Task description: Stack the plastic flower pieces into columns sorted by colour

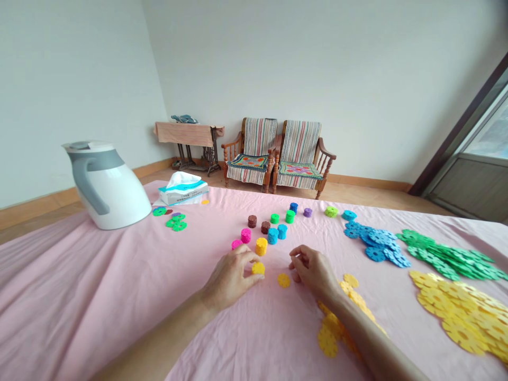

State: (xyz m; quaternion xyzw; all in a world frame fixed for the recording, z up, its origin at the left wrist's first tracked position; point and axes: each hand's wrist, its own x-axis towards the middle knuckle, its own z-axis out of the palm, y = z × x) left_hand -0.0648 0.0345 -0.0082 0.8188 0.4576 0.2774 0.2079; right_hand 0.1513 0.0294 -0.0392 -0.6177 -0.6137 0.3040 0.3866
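My left hand (229, 276) has its thumb and fingers around a small stack of yellow flower-shaped plastic discs (258, 268), low over the cloth. Just beyond it stands a taller yellow stack (261, 246). Between my hands a single yellow disc (283, 280) lies flat. To the right of that disc is my right hand (313, 270), its fingers bent but apart, with nothing visible in them. Beneath my right forearm spreads a loose pile of yellow discs (328, 334), partly hidden by the arm. Pink stacks (246, 235) sit close to my left fingertips.
Brown (252, 221), blue (272, 235) and green stacks (290, 216) stand farther back on the pink tablecloth (159, 286). Loose blue (377, 244), green (448, 255) and yellow piles (460, 309) lie right. A kettle (119, 193) and tissue box (183, 189) stand left.
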